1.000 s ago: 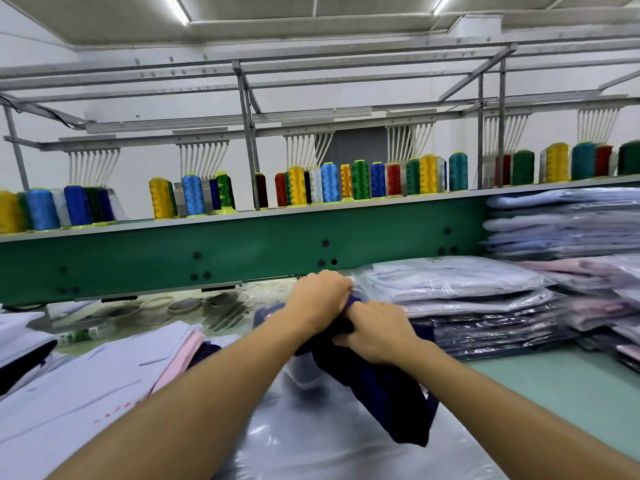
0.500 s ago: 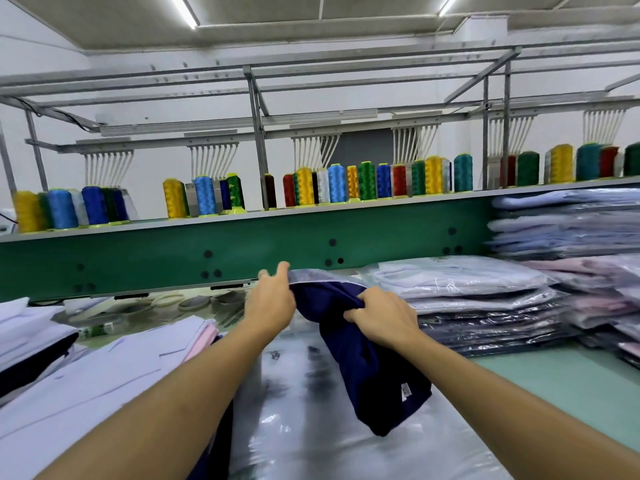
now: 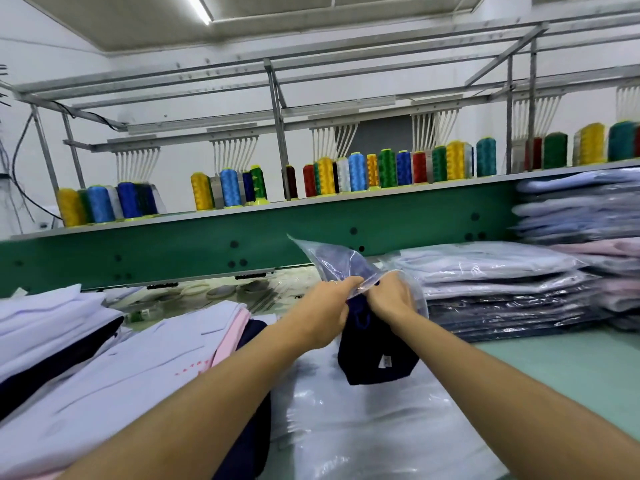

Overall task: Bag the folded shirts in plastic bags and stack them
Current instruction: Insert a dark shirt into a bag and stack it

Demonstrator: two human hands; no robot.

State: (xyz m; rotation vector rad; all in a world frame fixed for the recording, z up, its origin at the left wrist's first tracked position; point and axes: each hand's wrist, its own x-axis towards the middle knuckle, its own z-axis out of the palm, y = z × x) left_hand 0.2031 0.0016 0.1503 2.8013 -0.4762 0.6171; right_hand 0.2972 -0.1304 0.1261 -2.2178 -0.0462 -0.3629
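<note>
unbagged shirts left; bagged stack right, spools behind

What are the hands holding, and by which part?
Left hand and right hand pinch the plastic bag at its mouth, around the top of the navy shirt.

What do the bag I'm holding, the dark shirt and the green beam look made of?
Bag: thin clear plastic film, glossy, crinkled with glare. Shirt: navy matte cloth, likely soft knit; it droops. Beam: probably painted metal, smooth green, dotted with dark round marks.
</note>
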